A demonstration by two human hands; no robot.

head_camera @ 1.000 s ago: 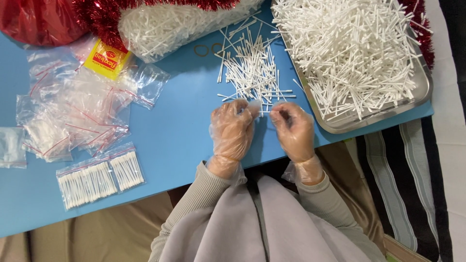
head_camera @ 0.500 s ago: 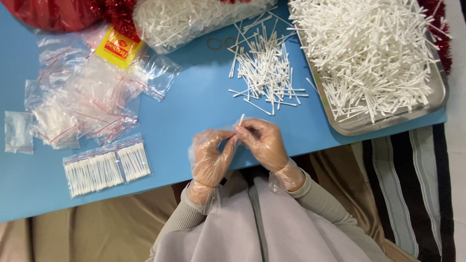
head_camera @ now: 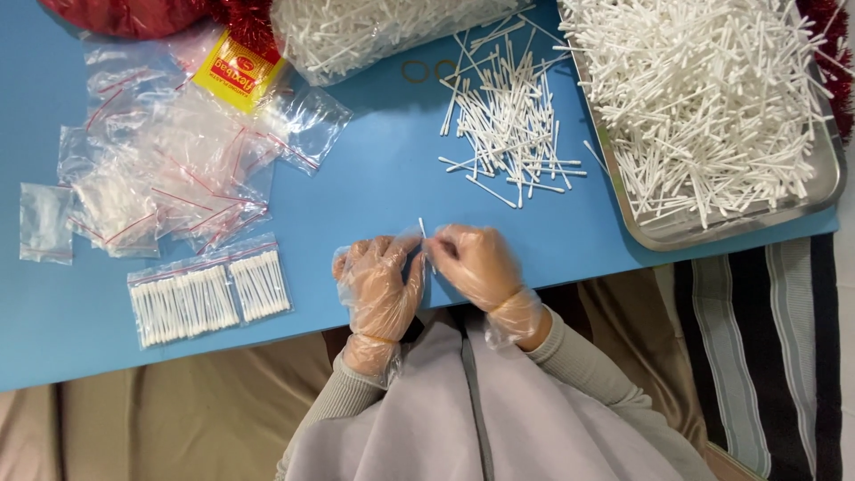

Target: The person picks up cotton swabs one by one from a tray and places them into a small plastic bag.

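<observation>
Just below the middle of the frame, the left hand and right hand, both in thin clear gloves, meet fingertip to fingertip, pinched together on a small bundle of cotton swabs whose white tips poke up between them. A loose heap of swabs lies above on the blue table, the full metal tray at upper right, filled bags at lower left. Slippery gloves could let the bundle fan out or drop a swab off the table edge close beneath the hands
</observation>
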